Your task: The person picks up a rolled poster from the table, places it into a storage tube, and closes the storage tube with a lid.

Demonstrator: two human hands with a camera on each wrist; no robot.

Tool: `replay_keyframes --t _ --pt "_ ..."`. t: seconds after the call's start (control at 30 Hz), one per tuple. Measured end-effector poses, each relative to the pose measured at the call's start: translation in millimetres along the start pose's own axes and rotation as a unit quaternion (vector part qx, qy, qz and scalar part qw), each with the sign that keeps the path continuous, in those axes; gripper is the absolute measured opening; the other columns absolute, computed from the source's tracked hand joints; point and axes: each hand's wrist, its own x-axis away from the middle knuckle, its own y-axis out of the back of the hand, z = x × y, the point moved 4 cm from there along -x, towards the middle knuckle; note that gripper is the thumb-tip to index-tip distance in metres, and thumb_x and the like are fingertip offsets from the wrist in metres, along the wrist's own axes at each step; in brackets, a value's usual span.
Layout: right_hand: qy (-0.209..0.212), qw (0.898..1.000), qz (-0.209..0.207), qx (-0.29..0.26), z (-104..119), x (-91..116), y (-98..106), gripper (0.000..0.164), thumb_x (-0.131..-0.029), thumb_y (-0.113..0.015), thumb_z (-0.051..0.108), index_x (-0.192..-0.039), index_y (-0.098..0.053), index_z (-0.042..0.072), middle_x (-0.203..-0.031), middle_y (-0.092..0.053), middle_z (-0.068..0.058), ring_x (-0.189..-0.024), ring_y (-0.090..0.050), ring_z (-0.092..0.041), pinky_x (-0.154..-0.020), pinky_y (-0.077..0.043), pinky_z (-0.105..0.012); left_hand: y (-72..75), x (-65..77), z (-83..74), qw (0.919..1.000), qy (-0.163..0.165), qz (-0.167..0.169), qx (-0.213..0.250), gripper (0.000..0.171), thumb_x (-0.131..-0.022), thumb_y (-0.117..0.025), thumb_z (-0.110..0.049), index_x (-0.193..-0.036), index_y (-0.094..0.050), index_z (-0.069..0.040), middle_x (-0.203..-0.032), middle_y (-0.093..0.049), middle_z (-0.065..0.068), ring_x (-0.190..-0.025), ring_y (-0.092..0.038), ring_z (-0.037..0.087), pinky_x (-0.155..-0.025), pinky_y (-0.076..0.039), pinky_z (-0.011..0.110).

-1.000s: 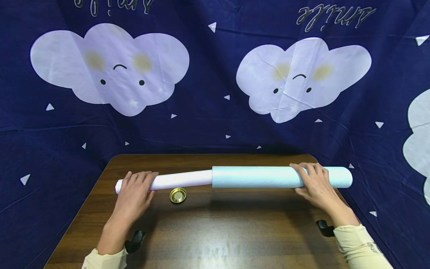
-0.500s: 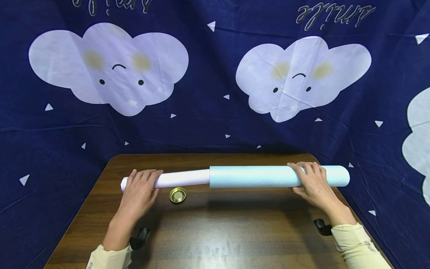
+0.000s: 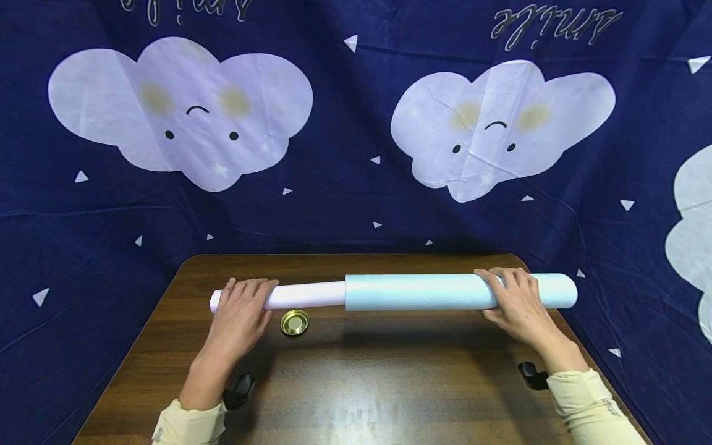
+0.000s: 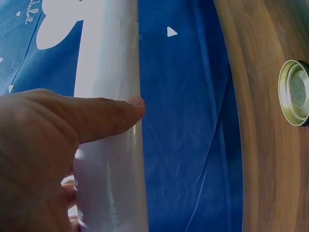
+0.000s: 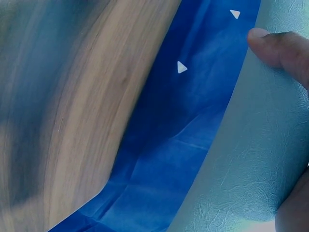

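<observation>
White roll: you held it raised over the surface (image 3: 356, 383), its inner end (image 3: 336, 293) at the mouth of the blue tube (image 3: 411, 292); how far it reached inside was hidden.
Left hand (image 3: 241, 312): your fingers were curled over the white roll (image 3: 308, 295) near its outer end, the thumb (image 4: 116, 113) laid across it, gripping it.
Right hand (image 3: 517, 306): your fingers wrapped the blue tube towards its far end, with the thumb (image 5: 277, 48) pressed against its side.
Alignment: your tube lay nearly level, while the roll sloped slightly down towards your left hand.
Gold lid (image 3: 294, 322): it lay on the surface just beside your left hand, untouched.
Step in hand: you seemed to be working the roll lengthwise at the tube's mouth, probably fitting it inside.
Next move: if so, it called for a steady tube, the roll's outer end lifted into line, and an even push rightwards.
</observation>
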Motion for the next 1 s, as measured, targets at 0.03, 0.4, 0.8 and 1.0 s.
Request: replay_keyframes --t 0.03,0.4,0.8,1.0 --pt "0.000 1.000 0.000 0.000 0 0 0 0.082 -0.054 -0.086 0.016 -0.128 -0.050 0.015 -0.113 -0.053 -0.016 -0.102 -0.044 -0.041 -0.083 -0.031 -0.058 -0.3 -0.5 -0.5 1.0000 -0.001 0.001 0.001 0.052 -0.072 -0.078 -0.008 -0.120 -0.058 -0.007 -0.114 -0.064 0.016 -0.110 -0.056 0.038 -0.104 -0.034 0.060" --pt "0.005 1.000 -0.006 0.006 3 -1 1 0.081 -0.054 -0.084 0.017 -0.127 -0.051 0.014 -0.111 -0.054 -0.016 -0.099 -0.045 -0.039 -0.082 -0.032 -0.056 -3.3 -3.9 -6.3 1.0000 -0.002 0.006 0.001 0.053 -0.071 -0.079 -0.010 -0.120 -0.059 -0.008 -0.115 -0.064 0.015 -0.111 -0.057 0.036 -0.106 -0.033 0.059" --pt "0.000 1.000 -0.004 0.002 4 -2 -2 0.081 -0.054 -0.084 0.016 -0.128 -0.050 0.015 -0.112 -0.054 -0.015 -0.100 -0.045 -0.039 -0.082 -0.032 -0.056 -8.4 -12.0 -17.8 0.9999 -0.013 0.009 0.004 0.056 -0.070 -0.081 -0.014 -0.121 -0.058 -0.009 -0.115 -0.064 0.014 -0.111 -0.057 0.035 -0.106 -0.033 0.058" --pt "-0.003 1.000 -0.001 0.002 4 -3 -3 0.082 -0.054 -0.085 0.017 -0.128 -0.050 0.016 -0.112 -0.053 -0.015 -0.101 -0.045 -0.039 -0.082 -0.032 -0.056 -10.8 -14.7 -22.6 0.9998 -0.016 0.008 0.007 0.056 -0.070 -0.081 -0.014 -0.121 -0.059 -0.010 -0.116 -0.064 0.013 -0.113 -0.057 0.033 -0.106 -0.034 0.059"
